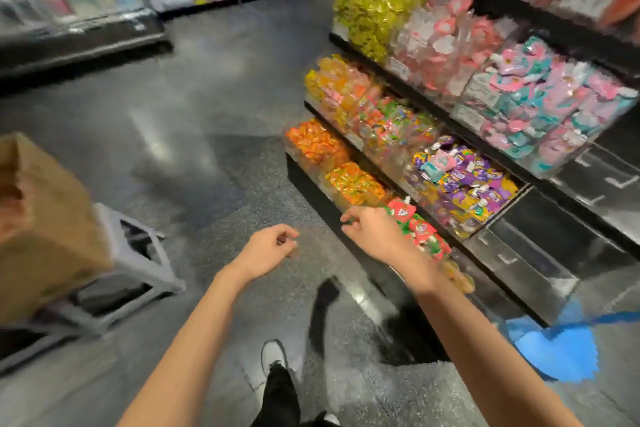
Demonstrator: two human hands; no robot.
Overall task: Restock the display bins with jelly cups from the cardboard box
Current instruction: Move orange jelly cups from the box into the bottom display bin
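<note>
Hands over aisle floor, between box and bins

Floor (214,87) lies open ahead and to the left — dark, glossy, blurred. Cardboard box (45,218) sits at the left edge on a grey stool (145,263), well apart from both hands. Display bins (433,135) step down along the right in tiers, filled with coloured packets.

Left hand (268,250): fingers loosely curled, holding nothing visible. Right hand (372,232): fingers loosely curled just beside the front edge of the lowest bin, next to red-and-green packets (420,232) — contact cannot be told through the blur. Individual jelly cups are not discernible.
</note>
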